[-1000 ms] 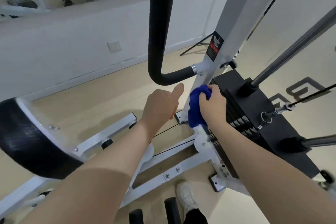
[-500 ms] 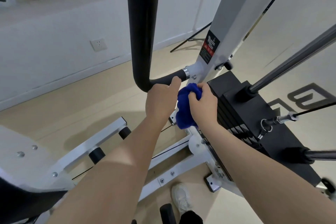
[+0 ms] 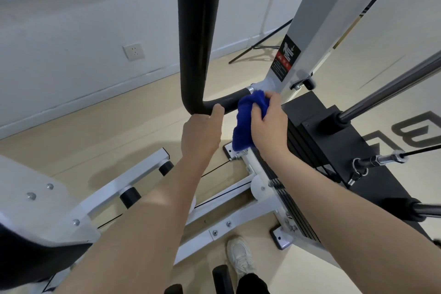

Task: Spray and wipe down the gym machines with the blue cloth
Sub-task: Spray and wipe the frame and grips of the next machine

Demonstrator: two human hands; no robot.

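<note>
A thick black padded handle bar [image 3: 199,31] comes down the middle of the view and bends right toward the white upright post [image 3: 307,21] of the gym machine. My left hand [image 3: 202,133] grips the bar at its lower bend. My right hand [image 3: 268,124] holds a bunched blue cloth [image 3: 245,122] against the bar's short horizontal end, close to the chrome collar where it meets the post. No spray bottle is in view.
A black weight stack [image 3: 338,145] with steel guide rods [image 3: 391,88] stands right of my right hand. A white base frame [image 3: 229,222] with a thin cable crosses the floor below my arms. My white shoe [image 3: 239,258] stands near the frame. A white wall with a socket [image 3: 133,51] runs behind.
My left hand rose and took hold of the bar's lower bend. My right hand moved the cloth up from the post's base onto the bar's horizontal end.
</note>
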